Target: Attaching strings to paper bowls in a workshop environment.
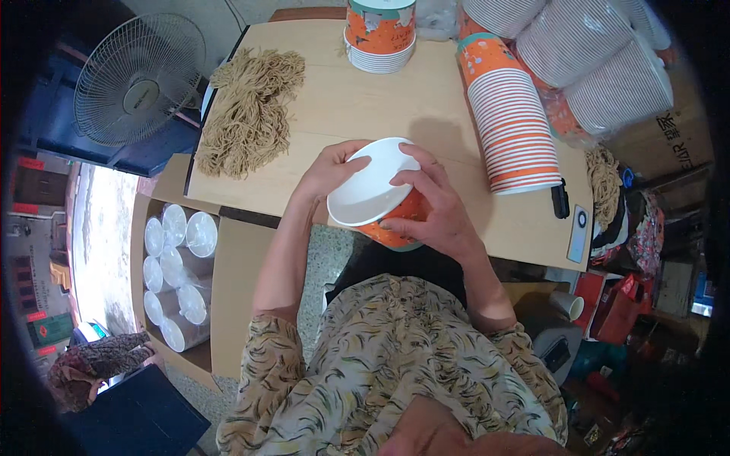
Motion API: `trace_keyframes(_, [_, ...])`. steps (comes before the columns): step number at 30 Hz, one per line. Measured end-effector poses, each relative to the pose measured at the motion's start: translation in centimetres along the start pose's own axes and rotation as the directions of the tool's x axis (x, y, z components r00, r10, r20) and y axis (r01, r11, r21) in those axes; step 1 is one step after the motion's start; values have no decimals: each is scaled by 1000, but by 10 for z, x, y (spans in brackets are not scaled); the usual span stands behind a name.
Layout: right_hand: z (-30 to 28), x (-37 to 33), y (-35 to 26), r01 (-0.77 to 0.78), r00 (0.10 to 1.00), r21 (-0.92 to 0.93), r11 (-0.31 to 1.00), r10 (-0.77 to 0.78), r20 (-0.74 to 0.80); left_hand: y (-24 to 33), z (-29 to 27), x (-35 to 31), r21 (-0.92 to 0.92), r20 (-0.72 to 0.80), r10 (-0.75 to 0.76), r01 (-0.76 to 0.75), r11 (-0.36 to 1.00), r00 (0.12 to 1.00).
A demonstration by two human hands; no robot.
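Between my two hands, over the table's front edge, I hold an orange paper tub (372,190) tilted so its white inside faces up. My left hand (332,171) grips the rim on the left, thumb over the edge. On the other side my right hand (437,201) is wrapped round the wall, with fingertips over the rim and the thumb low on the orange side. A long stack of nested tubs (513,125) lies on its side to the right. Farther back stands a short upright stack of tubs (380,38).
A heap of tan cords (255,110) lies on the table's (365,106) left. Wrapped tub stacks (574,49) pile up at the back right. An open carton (215,296) of bagged white stacks stands left, below a fan (141,87). A black cutter-like object (560,199) lies near the right edge.
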State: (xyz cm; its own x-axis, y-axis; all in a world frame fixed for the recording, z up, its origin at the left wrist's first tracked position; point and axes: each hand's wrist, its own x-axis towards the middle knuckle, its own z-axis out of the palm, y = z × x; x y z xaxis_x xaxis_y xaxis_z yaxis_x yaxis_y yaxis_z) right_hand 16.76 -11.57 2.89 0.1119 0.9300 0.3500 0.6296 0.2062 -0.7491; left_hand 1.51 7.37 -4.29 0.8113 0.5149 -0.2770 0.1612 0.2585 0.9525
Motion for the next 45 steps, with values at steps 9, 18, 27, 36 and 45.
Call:
trace_keyframes(9, [-1, -7, -5, 0, 1000, 17, 1000, 1, -9, 8, 8, 7, 33, 34, 27, -29, 999, 999])
trace_keyframes(18, [-3, -11, -3, 9, 1000, -8, 1000, -9, 6, 1, 9, 15, 75, 42, 119, -122, 990, 992])
trace_keyframes(27, [-5, -14, -4, 19, 1000, 19, 1000, -19, 7, -13, 8, 17, 70, 5, 118, -118, 991, 993])
trace_keyframes(36, [-6, -17, -2, 26, 1000, 8, 1000, -26, -16, -11, 10, 12, 74, 1, 174, -173, 982, 985])
trace_keyframes(45, [-5, -15, -7, 40, 999, 0, 999, -40, -32, 3, 13, -1, 16, -27, -9, 9, 1000, 1000])
